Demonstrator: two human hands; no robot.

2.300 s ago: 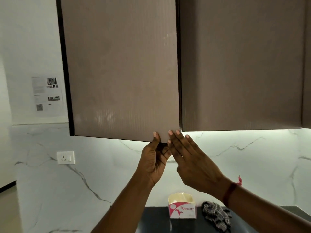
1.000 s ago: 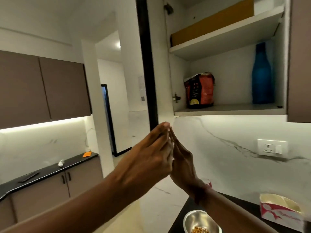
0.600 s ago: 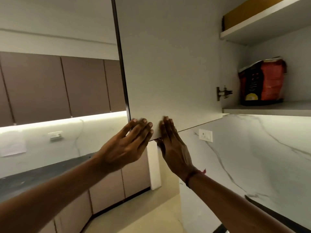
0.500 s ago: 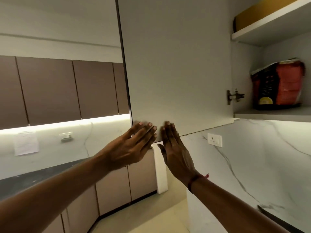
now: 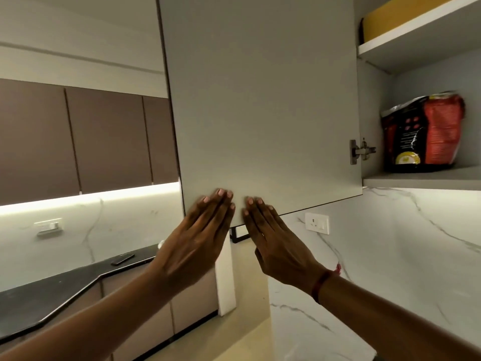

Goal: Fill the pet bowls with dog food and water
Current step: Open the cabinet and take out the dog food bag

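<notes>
The wall cupboard's door stands swung wide open, its pale inner face toward me. My left hand and my right hand lie flat, fingers straight, against the door's lower edge, side by side and holding nothing. Inside the cupboard, a red and black dog food bag stands upright on the lower shelf at the right. No pet bowl is in view.
A yellow box lies on the upper shelf. A wall socket sits on the marble backsplash under the cupboard. To the left runs a dark counter with a dark flat object, under brown wall cupboards.
The cupboard door went from shut to wide open. Both hands now rest flat on its inner face near the lower edge; the view has shifted slightly left since half a second ago.
</notes>
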